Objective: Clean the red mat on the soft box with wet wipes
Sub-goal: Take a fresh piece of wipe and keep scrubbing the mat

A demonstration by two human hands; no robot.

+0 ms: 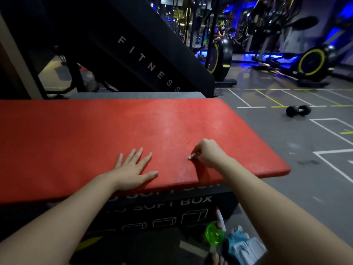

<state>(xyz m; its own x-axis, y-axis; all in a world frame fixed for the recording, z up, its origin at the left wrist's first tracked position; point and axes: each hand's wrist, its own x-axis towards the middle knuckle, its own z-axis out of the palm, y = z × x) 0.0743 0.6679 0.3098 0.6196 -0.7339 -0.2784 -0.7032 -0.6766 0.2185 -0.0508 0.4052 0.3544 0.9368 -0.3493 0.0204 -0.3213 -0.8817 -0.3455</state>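
Gym floor: flat red foam mat (114, 131) lies atop black soft box (172, 211). left hand (131, 173) spread flat near its front edge; right hand (208, 153) pinches a small white scrap (190, 158) (wipe or debris, unclear). Pale dusty streaks show across the mat; blue-white wipes pack (242, 245) sits on the floor. Cleaning looks barely begun.

The mat (95, 134) lies on the soft box (162, 213). The left hand (131, 173) rests flat on the mat's near edge. Just right of it, the right hand (207, 153) pinches a scrap (189, 157) against the mat. Below the right forearm, a spray bottle (215, 232) and a wipes pack (242, 245) sit on the floor (286, 131). Far beyond the right hand lies a dumbbell (298, 111).
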